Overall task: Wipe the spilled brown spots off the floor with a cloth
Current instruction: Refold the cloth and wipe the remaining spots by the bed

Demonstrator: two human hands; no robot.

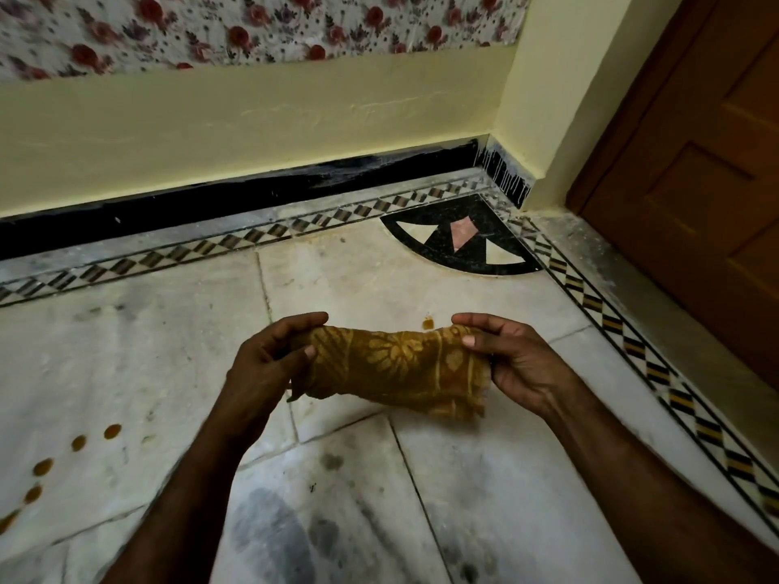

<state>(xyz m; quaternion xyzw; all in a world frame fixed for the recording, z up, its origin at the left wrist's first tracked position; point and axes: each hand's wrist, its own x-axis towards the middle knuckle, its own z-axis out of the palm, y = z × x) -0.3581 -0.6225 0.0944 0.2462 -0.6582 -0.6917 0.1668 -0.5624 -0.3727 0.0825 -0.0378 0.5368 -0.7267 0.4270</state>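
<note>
Holding cloth (pixel 400 368) pinched between both hands (pixel 269 360) (pixel 512 360) above floor (pixel 484 478); brown spots (pixel 78 442) lower left and spot (pixel 428 323) center still unwiped.

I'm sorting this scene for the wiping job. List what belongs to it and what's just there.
Job: cloth, held by left hand and right hand; brown spots at left; one spot past the cloth; floor.

Just there: door, wall, flowered fabric.

Pale grey marble tile floor (pixel 484 478) with a black-and-white checkered inlay border (pixel 253 236). Cream plaster wall (pixel 253 132) at twelve o'clock. Brown wooden door (pixel 695 170) at two o'clock.
</note>
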